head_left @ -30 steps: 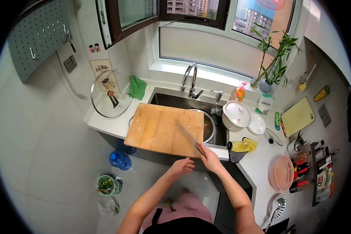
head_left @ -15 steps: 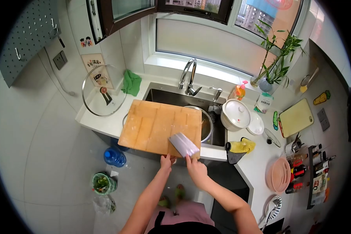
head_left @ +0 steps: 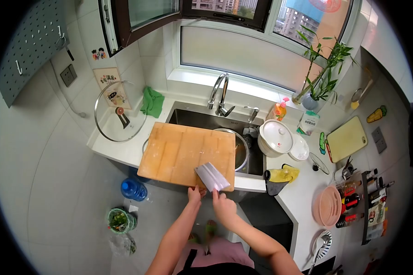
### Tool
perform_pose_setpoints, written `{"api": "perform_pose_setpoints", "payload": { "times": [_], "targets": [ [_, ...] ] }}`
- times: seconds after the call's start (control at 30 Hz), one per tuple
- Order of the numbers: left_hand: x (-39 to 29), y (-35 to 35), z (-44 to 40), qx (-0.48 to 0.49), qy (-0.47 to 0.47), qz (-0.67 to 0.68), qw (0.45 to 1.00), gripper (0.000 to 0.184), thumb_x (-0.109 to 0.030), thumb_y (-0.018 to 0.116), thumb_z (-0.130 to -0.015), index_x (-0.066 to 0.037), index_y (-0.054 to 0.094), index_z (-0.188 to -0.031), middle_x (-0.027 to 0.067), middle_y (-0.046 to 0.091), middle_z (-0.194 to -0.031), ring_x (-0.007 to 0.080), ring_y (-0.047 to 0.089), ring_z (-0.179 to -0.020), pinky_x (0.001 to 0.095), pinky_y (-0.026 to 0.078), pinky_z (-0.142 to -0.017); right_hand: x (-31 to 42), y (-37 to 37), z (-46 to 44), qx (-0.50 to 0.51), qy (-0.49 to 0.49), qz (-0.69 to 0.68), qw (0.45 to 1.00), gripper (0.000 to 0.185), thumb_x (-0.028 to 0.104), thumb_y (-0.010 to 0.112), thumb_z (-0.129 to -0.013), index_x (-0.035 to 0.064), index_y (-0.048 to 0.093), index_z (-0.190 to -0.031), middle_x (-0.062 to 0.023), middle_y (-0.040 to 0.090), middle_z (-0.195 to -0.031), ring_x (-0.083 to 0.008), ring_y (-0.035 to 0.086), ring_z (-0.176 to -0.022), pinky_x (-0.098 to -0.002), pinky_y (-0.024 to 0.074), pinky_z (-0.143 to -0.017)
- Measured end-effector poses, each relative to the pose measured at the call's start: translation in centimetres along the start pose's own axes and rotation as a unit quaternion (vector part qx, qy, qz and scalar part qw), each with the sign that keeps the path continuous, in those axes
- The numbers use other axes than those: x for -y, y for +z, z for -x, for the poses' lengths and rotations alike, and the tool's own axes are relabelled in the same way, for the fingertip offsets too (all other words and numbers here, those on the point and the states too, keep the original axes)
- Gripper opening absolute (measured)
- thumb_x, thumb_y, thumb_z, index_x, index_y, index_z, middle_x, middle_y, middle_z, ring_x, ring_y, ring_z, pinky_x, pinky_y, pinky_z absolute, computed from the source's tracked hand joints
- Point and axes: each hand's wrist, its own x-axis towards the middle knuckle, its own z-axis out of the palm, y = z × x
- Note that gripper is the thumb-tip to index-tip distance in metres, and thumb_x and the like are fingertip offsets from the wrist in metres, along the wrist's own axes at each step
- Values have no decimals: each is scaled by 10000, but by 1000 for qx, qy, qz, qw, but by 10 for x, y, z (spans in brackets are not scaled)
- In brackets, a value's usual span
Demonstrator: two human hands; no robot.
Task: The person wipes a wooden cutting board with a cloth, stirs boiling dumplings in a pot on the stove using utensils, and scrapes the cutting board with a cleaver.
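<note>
Cleaver point(head_left: 211, 176), flat rectangular metal blade, gripped in right hand point(head_left: 225, 206); over smooth wooden board point(head_left: 183, 150) ahead of both hands; left hand point(head_left: 196, 195) at board's near edge, can't tell if pinching.

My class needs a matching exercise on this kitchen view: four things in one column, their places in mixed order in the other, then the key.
Things
1. cleaver
2. wooden board
3. green cloth
4. blue bottle

Places
A. on the floor
B. beside the glass lid
C. in the person's right hand
D. over part of the sink

Pairs: 1-C, 2-D, 3-B, 4-A
</note>
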Motion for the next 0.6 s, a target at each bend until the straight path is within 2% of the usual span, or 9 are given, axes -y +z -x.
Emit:
{"api": "perform_pose_setpoints", "payload": {
  "times": [0.07,0.13,0.2,0.27,0.3,0.37,0.47,0.57,0.6],
  "targets": [
    [5,-1,3,13,-9,7,1000,151,-145,441,-932,-16,408,-1004,136,606,-842,220,652,-671,317,522,-544,6,16,-26,-6,25,-30,999,423,115,517,-789,62,509,-1209,-87,561,-674,-202,601,-479,-307,489,-418],
    [0,10,1,10,26,5,1000,212,-139,430,-932,9,421,-1083,161,601,-923,270,640,-791,372,540,-655,5,21,-35,3,35,-37,999,421,117,514,-794,59,504,-1210,-98,572,-695,-214,609,-496,-313,494,-427],
    [-6,9,6,22,22,-6,1000,221,-130,436,-927,12,420,-1095,158,598,-932,269,635,-809,371,538,-659,4,10,-32,26,36,-35,998,344,160,505,-823,33,503,-1143,-91,570,-704,-221,625,-527,-312,501,-423],
    [-10,16,8,10,28,-8,1000,234,-101,460,-914,17,430,-1114,149,586,-990,265,619,-856,354,527,-678,3,15,-47,-5,43,-42,998,334,163,506,-825,41,509,-1136,-89,565,-697,-224,623,-520,-320,501,-419],
    [-9,21,4,9,25,-10,1000,234,-101,460,-914,17,430,-1114,149,586,-990,265,619,-856,354,527,-678,4,21,-49,-29,47,-51,997,324,166,506,-827,49,515,-1129,-88,561,-691,-227,620,-513,-328,501,-416],
    [2,20,-6,17,79,-12,997,190,-134,439,-929,0,403,-1058,144,613,-925,231,645,-688,329,532,-596,1,33,-61,-26,53,-68,996,324,168,508,-826,44,517,-1125,-96,562,-693,-232,619,-509,-338,502,-413],
    [-2,22,-5,21,78,32,996,203,-118,448,-923,-3,392,-1080,136,597,-919,217,633,-694,336,536,-596,1,7,-53,61,57,-77,994,304,145,494,-834,33,520,-1116,-102,572,-712,-228,621,-532,-323,509,-438],
    [8,15,-11,38,69,4,997,217,-120,453,-920,-13,379,-1094,140,599,-913,223,637,-738,329,530,-579,-4,26,-72,-4,53,-82,995,316,143,490,-838,41,520,-1135,-100,574,-724,-235,629,-560,-328,518,-460],
    [9,14,-11,41,59,-16,997,211,-122,451,-921,-20,377,-1091,146,605,-917,234,642,-753,330,528,-585,-7,30,-82,21,46,-61,997,374,148,498,-834,34,496,-1191,-102,578,-739,-235,637,-589,-330,524,-479]
  ]
}}
